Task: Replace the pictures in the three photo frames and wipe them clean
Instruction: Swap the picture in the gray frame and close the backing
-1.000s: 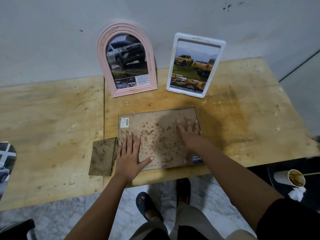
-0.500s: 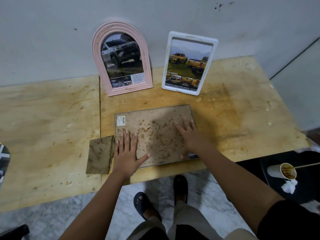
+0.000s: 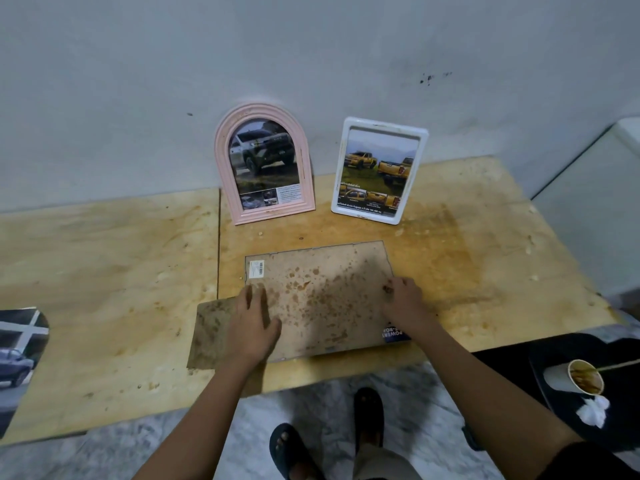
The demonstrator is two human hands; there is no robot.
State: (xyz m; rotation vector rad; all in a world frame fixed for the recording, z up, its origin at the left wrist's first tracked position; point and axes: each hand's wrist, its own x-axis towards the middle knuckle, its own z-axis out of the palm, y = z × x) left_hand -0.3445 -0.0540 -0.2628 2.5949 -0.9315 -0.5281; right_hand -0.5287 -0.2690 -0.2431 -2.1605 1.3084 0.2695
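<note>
1. Face-down frame [image 3: 322, 299] flat on table [image 3: 104, 271], 6 o'clock of the pink frame [image 3: 277, 212]; long axis 9–3.
2. Left hand [image 3: 251, 323] at its 9 o'clock edge, right hand [image 3: 403, 301] at 3: fingers bent, together.
3. Blurred: can't tell if fingertips hook under the edges.

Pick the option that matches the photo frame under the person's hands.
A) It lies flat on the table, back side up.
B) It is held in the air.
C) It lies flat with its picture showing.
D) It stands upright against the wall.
A: the frame lies flat on the table, its stained brown backing and barcode sticker facing up, with the left hand and right hand at its side edges.
</note>
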